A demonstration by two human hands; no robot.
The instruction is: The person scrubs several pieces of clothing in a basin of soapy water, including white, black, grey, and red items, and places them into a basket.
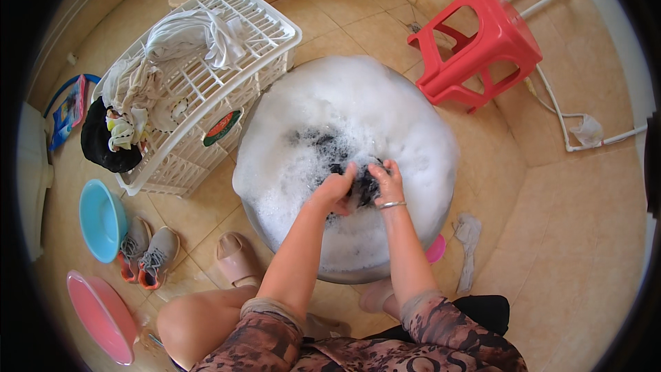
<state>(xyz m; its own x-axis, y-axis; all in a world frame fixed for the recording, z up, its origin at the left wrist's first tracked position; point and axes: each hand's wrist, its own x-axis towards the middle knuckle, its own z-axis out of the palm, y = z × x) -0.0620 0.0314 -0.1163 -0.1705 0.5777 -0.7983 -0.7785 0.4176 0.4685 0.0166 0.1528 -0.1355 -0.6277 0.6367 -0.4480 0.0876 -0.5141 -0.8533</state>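
A large round metal basin (351,275) full of white suds (413,113) stands on the tiled floor before me. Both hands are over its middle, gripping wet dark cloth (365,188) that shows partly through the foam. My left hand (338,188) holds the cloth's left side, its thumb pointing up. On the right side, my right hand (387,181) has its fingers curled on the cloth, with a silver bangle at the wrist. Foam hides the rest of the cloth.
A white plastic basket (263,26) bearing damp clothes (191,36) is at upper left. A red plastic stool (480,46) lies tipped beyond the basin at right. Blue (103,221) and pink basins (100,315) and grey shoes (157,256) sit at left; a pale cloth (468,248) lies at right.
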